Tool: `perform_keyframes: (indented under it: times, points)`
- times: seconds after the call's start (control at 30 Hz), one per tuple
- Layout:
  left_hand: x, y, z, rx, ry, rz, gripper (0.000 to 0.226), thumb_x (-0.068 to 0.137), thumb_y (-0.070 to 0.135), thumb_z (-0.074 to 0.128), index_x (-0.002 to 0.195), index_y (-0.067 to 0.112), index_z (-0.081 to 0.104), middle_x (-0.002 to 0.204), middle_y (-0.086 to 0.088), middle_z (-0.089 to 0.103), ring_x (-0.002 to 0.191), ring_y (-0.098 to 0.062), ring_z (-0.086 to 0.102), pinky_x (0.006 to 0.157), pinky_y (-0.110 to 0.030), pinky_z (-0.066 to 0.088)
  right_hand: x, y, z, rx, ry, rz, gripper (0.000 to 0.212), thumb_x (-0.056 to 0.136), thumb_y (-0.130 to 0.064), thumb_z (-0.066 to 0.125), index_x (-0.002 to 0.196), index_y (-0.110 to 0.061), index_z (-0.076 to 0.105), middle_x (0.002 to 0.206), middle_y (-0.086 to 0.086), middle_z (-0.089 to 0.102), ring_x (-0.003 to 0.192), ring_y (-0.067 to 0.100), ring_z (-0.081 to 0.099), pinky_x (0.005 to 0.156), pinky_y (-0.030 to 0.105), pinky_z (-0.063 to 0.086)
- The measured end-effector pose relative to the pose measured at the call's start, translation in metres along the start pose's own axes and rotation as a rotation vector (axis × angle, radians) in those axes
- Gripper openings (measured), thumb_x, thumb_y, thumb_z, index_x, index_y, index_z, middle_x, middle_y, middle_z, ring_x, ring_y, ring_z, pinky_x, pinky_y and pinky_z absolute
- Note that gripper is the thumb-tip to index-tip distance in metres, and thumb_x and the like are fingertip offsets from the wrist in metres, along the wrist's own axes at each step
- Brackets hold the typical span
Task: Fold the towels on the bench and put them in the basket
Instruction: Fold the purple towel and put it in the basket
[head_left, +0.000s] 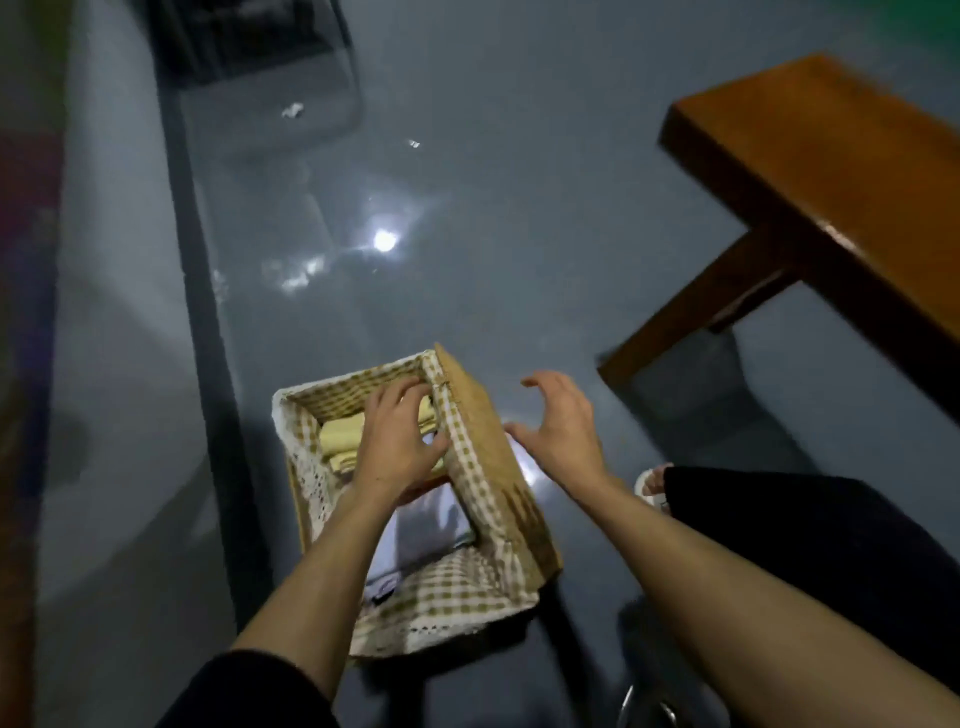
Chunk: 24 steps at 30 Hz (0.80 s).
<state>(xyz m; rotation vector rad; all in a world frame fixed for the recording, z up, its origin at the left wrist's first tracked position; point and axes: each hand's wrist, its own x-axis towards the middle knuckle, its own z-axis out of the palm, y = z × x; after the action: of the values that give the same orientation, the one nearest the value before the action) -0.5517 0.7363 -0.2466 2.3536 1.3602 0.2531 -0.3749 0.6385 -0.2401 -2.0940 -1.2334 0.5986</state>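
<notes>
The left hand (397, 441) is reaching down into the basket (480, 415), its fingers spread and loosely bent, resting on the folded yellow towels (337, 434) at the far end, with the thumb lying toward a pale grey towel (426, 530) at the near end. It is not clenching either one. The right hand (563, 426) is hovering just outside the basket's right wall, fingers wide apart and holding nothing. A checked liner (447, 597) with a lace edge is folding over the basket's rim. The basket is sitting on a glossy grey floor (519, 234) that is reflecting a lamp. The wooden bench (831, 171) is standing well to the right, its visible top bare.
</notes>
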Motion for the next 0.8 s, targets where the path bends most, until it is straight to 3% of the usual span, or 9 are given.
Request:
perform_keyframes:
  times: [0.2, 0.4, 0.5, 0.6, 0.8]
  points:
    - [0.019, 0.207, 0.013, -0.017, -0.115, 0.392, 0.058, 0.080, 0.031, 0.072, 0.130, 0.009, 0.052, 0.133, -0.008, 0.046, 0.128, -0.029, 0.037, 0.106, -0.031, 0.025, -0.050, 0.060, -0.202, -0.087, 0.338, 0.153, 0.048, 0.079, -0.028, 0.077, 0.122, -0.016, 0.058, 0.125, 0.002, 0.056, 0.118, 0.018, 0.051, 0.098, 0.023, 0.034]
    - [-0.053, 0.444, 0.061, -0.029, -0.331, 0.858, 0.048, 0.090, 0.034, 0.062, 0.133, 0.016, 0.050, 0.140, -0.001, 0.038, 0.131, -0.025, 0.032, 0.108, -0.037, 0.034, -0.212, 0.162, -0.369, -0.198, 0.748, 0.446, 0.046, 0.079, -0.031, 0.078, 0.120, -0.020, 0.059, 0.123, 0.001, 0.058, 0.115, 0.018, 0.054, 0.096, 0.029, 0.043]
    - [-0.118, 0.538, 0.094, -0.014, -0.424, 1.041, 0.047, 0.091, 0.035, 0.060, 0.133, 0.017, 0.049, 0.141, -0.002, 0.038, 0.129, -0.025, 0.035, 0.105, -0.037, 0.038, -0.317, 0.212, -0.415, -0.230, 0.864, 0.636, 0.047, 0.078, -0.031, 0.078, 0.119, -0.017, 0.059, 0.122, 0.005, 0.059, 0.116, 0.022, 0.053, 0.099, 0.033, 0.042]
    - [-0.188, 0.610, 0.126, -0.027, -0.518, 1.148, 0.047, 0.091, 0.037, 0.060, 0.134, 0.021, 0.049, 0.144, -0.002, 0.038, 0.130, -0.022, 0.038, 0.105, -0.037, 0.040, -0.417, 0.253, -0.438, -0.220, 0.963, 0.811, 0.048, 0.075, -0.026, 0.080, 0.116, -0.011, 0.062, 0.119, 0.012, 0.061, 0.108, 0.027, 0.058, 0.094, 0.028, 0.040]
    - [-0.282, 0.691, 0.168, 0.128, -0.595, 1.361, 0.042, 0.090, 0.041, 0.059, 0.126, 0.020, 0.056, 0.132, -0.007, 0.051, 0.123, -0.027, 0.046, 0.103, -0.036, 0.035, -0.552, 0.314, -0.455, -0.172, 1.061, 1.002, 0.046, 0.071, -0.022, 0.082, 0.110, -0.008, 0.063, 0.110, 0.018, 0.066, 0.103, 0.027, 0.065, 0.091, 0.030, 0.043]
